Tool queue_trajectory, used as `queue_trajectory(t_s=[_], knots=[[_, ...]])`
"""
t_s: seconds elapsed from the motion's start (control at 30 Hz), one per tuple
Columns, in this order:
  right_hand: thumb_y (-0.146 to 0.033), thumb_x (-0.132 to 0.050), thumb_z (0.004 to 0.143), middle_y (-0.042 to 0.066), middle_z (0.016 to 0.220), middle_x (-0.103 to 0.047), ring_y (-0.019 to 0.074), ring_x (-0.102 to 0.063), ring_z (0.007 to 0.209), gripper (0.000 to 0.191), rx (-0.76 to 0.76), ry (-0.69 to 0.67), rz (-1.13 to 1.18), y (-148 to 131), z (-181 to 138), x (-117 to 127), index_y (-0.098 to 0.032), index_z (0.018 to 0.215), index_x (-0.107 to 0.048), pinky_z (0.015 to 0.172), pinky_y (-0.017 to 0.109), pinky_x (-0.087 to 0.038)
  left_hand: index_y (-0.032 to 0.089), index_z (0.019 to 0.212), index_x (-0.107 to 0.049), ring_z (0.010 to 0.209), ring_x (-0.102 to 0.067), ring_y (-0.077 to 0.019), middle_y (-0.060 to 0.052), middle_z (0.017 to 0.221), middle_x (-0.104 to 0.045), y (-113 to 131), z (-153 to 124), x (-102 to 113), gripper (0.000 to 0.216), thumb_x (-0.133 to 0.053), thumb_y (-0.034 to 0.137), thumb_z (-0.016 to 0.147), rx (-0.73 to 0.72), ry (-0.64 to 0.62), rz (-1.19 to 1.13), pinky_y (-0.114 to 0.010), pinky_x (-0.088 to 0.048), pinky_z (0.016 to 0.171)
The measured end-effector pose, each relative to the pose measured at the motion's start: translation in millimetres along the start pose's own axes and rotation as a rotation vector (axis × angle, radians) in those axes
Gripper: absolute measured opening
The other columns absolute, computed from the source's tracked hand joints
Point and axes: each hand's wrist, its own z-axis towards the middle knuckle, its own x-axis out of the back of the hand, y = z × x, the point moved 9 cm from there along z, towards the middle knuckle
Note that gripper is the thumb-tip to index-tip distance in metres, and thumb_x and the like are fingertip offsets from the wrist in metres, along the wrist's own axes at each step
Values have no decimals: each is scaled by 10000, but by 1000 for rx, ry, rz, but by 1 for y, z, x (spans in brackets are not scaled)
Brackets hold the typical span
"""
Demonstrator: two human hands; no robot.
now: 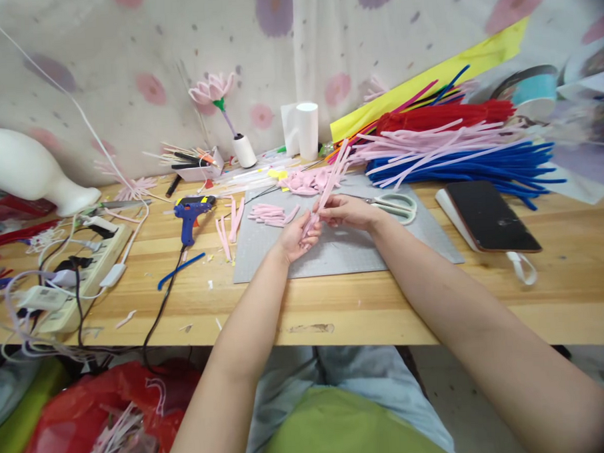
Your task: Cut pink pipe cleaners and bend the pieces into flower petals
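Pink pipe cleaners (334, 175) stand up at a slant in a small bundle between my two hands, above the grey cutting mat (263, 261). My left hand (298, 240) is closed around their lower ends. Just to the right, my right hand (349, 212) pinches the same bundle with its fingertips. Scissors (398, 205) with pale handles lie on the mat, partly behind my right hand. A small pile of short pink pipe cleaner pieces (269, 214) rests left of my hands. Behind it are folded pink pieces (307, 181).
A blue glue gun (191, 214) lies left of the mat, its cord running off the table edge. Further left is a power strip (84, 279) with tangled cables. Blue pipe cleaners (460, 173) are heaped at the back right, near a phone (492, 215). A pink flower (216, 93) stands behind.
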Motion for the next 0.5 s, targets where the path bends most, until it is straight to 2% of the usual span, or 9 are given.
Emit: queue_trajectory(t_s=[0.1,0.17,0.23,0.3,0.5], knots=[[-340,-773,557,-34,594,-558,55,-455,496,332,18,45,-19,2,3,5,-138,760,-605,454,189,-324,117,787,-530,411,-345,2,19,600,-447,5,1,4,188,-455,252,893,-78,31,72,-78,-173,326],[-379,-770,562,-37,558,-536,51,-440,481,339,44,97,-58,3,6,9,-136,710,-585,440,186,-308,111,787,-543,452,-421,-6,13,620,-500,10,1,9,101,-529,190,850,-153,86,181,-84,-282,377],[-416,-766,562,-40,529,-517,46,-425,461,364,61,133,-111,5,8,10,-136,660,-555,431,186,-297,102,796,-561,498,-493,-31,6,621,-539,13,1,13,80,-550,173,831,-194,143,304,-124,-395,459],[-445,-760,563,-39,519,-514,42,-417,445,389,77,160,-157,5,9,10,-138,633,-531,426,188,-288,99,822,-573,513,-523,-48,2,622,-562,13,1,15,91,-534,179,840,-203,167,376,-156,-431,492],[-483,-729,585,-41,517,-510,42,-400,431,397,130,190,-188,2,10,11,-148,648,-525,431,197,-284,107,779,-534,386,-339,4,7,611,-540,14,1,10,153,-484,218,872,-228,143,346,-111,-182,353]])
